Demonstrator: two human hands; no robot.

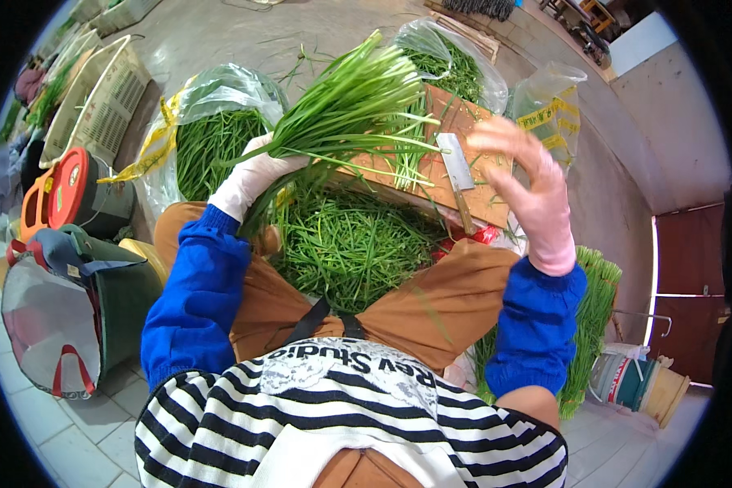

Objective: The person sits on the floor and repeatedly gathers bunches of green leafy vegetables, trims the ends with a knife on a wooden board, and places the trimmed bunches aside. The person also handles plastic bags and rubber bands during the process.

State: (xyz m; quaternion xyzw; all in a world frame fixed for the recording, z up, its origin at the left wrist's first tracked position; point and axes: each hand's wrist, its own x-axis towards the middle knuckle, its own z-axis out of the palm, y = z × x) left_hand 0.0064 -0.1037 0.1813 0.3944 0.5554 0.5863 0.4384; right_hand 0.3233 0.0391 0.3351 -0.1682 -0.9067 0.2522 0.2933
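Note:
My left hand [259, 171], in a pale thin glove, grips a thick bunch of green leafy stalks [348, 97], probably garlic chives, by the leaf end; the pale cut ends point right. My right hand [534, 183], gloved and motion-blurred, is raised at the right of the wooden board [491, 204], fingers spread and holding nothing that I can see. On the board lie a cleaver [456, 163], its wooden handle towards me, and some loose stalks [409, 165] left of it. Between my knees is a heap of loose green leaves [360, 250].
Bags of greens stand at the left [219, 146] and behind the board [451, 67]. Stacked stalks [592, 323] lie beside my right arm. A red-lidded bucket [70, 186], a green bin [125, 305] and a plastic crate [113, 104] are at left; a paint bucket [628, 378] is at right.

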